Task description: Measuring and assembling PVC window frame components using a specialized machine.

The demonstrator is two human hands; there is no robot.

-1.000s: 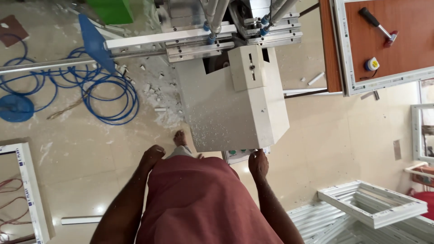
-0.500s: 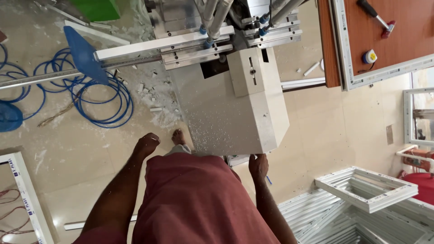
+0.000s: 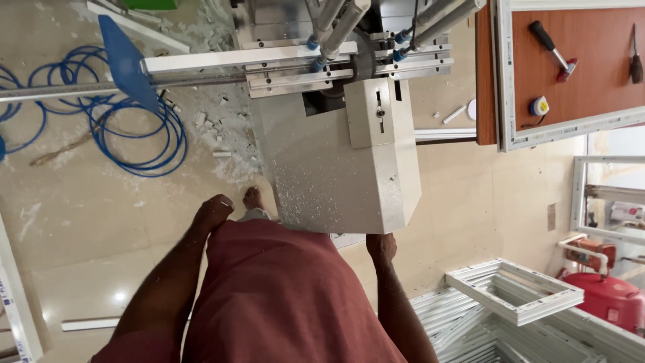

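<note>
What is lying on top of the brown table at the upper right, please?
On the brown table lie a hammer, a yellow tape measure and a dark tool near the edge; the rest of the table is out of frame.

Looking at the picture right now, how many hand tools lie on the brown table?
3: a hammer at the top, a dark tool by the right edge, a yellow tape measure below. More may lie beyond the frame.

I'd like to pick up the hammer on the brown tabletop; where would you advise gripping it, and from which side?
Grip the hammer by its black handle, coming from above. It lies flat on the brown tabletop with clear space around it, the handle long and bare, the metal head at the far end; the yellow tape measure lies apart.
</note>
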